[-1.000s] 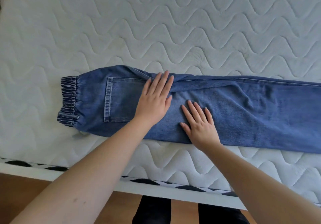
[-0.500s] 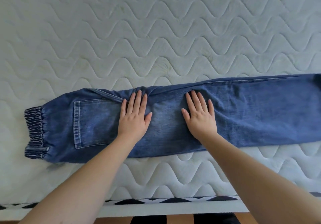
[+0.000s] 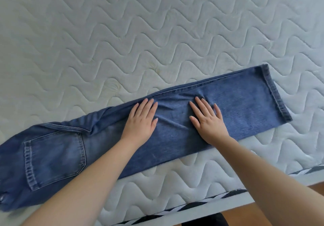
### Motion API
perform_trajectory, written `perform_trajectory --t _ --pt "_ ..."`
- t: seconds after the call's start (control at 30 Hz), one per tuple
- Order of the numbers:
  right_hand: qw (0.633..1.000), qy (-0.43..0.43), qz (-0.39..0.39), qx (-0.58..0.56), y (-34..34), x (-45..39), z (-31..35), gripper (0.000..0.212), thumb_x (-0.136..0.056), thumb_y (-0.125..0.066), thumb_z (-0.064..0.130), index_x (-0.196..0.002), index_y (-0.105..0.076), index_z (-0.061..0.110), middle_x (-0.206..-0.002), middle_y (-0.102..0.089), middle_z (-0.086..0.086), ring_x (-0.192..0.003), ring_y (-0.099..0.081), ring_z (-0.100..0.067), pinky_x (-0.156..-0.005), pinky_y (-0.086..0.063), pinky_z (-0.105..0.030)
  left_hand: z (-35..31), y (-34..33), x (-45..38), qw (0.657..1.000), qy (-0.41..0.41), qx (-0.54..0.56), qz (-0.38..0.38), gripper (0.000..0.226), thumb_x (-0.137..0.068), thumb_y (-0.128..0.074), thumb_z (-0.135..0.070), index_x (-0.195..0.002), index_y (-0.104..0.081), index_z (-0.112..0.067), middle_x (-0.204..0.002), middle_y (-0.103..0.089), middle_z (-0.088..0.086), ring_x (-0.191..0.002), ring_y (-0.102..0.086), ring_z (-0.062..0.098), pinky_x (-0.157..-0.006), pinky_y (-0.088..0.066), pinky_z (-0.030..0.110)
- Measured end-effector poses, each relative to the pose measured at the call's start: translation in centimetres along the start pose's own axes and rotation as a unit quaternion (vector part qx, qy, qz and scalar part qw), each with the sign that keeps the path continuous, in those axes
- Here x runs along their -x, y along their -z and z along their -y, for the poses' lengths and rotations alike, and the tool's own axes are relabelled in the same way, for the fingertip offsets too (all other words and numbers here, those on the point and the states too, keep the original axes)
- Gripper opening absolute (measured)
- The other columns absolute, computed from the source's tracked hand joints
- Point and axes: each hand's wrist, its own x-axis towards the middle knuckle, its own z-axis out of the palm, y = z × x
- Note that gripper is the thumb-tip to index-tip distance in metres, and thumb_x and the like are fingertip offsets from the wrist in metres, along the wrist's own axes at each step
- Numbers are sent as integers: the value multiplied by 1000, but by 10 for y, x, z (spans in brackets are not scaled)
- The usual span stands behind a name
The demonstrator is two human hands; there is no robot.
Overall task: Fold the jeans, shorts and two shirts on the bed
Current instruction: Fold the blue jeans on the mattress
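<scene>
Head view: left hand (image 3: 140,120) and right hand (image 3: 208,123) press flat on the jeans (image 3: 245,110), smoothing on the bed (image 3: 157,41); next, probably fold the hem (image 3: 275,92) over.

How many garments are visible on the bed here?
1: the jeans, lying lengthwise near the mattress edge under both flat hands. Shorts and shirts are out of frame.

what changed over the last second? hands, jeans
Both hands slid along the jeans from the pocket end toward the hem, left hand and right hand smoothing flat. Nothing gripped or released. Jeans unchanged: folded lengthwise on the mattress.
</scene>
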Motion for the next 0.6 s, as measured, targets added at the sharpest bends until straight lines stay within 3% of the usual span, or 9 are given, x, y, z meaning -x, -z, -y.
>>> perform_trajectory --t 0.13,0.27,0.43,0.6 --pt "999 -48 -14 -18 12 6 -50 58 -100 -20 55 -154 -22 35 -163 -16 8 -151 -9 -15 -122 2 -41 -45 12 -59 999 2 43 21 50 -101 -49 -33 -144 -46 -8 -129 -54 14 -119 -50 32 -101 -40 44" --pt "983 -161 -71 -58 17 16 -110 55 -100 -43 44 -151 -33 25 -160 -26 1 -149 -17 -22 -121 -2 -41 -83 19 -116 996 8 62 62 43 -99 -52 -39 -133 -52 -13 -126 -52 7 -117 -48 26 -99 -37 37" --pt "926 -322 -128 -148 29 26 -178 63 -93 -58 39 -149 -35 19 -154 -33 -7 -141 -28 -30 -117 -15 -43 -127 24 -172 978 59 158 123 45 -94 -60 -44 -127 -57 -13 -125 -55 9 -115 -52 28 -98 -42 37" --pt "877 -408 -124 -220 33 35 -222 55 -87 -67 43 -132 -50 17 -130 -51 -15 -120 -47 -36 -98 -36 -44 -167 25 -211 971 73 168 155 49 -91 -65 -44 -129 -55 -16 -126 -61 7 -112 -58 27 -85 -43 31"
